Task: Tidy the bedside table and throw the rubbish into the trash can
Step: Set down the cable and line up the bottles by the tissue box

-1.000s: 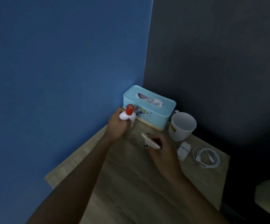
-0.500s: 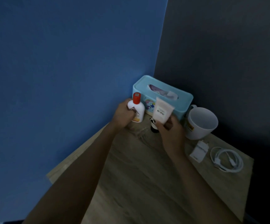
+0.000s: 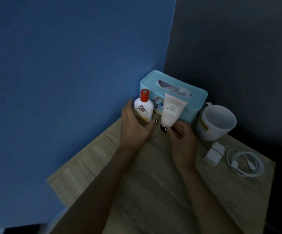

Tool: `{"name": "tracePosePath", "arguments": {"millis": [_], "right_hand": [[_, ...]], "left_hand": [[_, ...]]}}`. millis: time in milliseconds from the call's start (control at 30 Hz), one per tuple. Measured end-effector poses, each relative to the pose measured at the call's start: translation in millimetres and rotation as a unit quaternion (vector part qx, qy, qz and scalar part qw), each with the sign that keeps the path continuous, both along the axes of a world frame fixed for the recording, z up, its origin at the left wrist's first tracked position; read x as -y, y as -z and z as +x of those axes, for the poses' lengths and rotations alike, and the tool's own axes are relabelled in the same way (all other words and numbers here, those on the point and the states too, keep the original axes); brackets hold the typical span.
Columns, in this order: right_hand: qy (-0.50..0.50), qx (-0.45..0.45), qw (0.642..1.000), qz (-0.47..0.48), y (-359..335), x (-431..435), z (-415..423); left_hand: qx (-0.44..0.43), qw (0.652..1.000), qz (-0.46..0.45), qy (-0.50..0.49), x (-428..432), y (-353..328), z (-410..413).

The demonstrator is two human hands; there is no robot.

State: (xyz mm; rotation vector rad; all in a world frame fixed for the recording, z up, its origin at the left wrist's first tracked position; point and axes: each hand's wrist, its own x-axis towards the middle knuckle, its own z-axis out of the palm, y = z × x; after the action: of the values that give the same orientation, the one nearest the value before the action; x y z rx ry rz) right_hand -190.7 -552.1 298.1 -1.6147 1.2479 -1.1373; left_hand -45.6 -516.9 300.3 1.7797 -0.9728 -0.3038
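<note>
Holding one item in each of your hands, you have both raised just in front of the tissue box (image 3: 174, 97) at the far corner of the tabletop (image 3: 153, 191). Your left hand (image 3: 133, 122) wraps around the lower part of a small white bottle (image 3: 143, 110) with a red cap, upright, its label facing you. Your right hand (image 3: 182, 137) pinches the lower end of a pale tube (image 3: 172, 110), cap end down, so the tube stands tilted just beside the bottle without touching it. Just right of your right hand sits a white mug (image 3: 216, 124) with a yellow label, close beside the tissue box. Nearer you and to the right of that hand lie a white charger plug (image 3: 214, 152) and, just beyond it, a coiled white cable (image 3: 244, 162), both flat on the tabletop. The trash can is outside the view.
</note>
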Motion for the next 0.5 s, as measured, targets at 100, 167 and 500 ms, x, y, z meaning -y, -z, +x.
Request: {"name": "tracePosePath", "arguments": {"millis": [100, 167, 500], "right_hand": [[-0.004, -0.035, 0.999, -0.014, 4.9, 1.4, 0.5], [0.003, -0.065, 0.997, -0.032, 6.7, 2.6, 1.5], [0.01, -0.114, 0.991, -0.074, 10.4, 4.1, 2.3]], "left_hand": [[-0.004, 1.0, 0.005, -0.03, 8.1, -0.8, -2.3], [0.009, 0.999, 0.003, -0.047, 11.7, 0.3, -0.5], [0.039, 0.999, 0.003, -0.036, 16.3, 8.7, 4.5]]}}
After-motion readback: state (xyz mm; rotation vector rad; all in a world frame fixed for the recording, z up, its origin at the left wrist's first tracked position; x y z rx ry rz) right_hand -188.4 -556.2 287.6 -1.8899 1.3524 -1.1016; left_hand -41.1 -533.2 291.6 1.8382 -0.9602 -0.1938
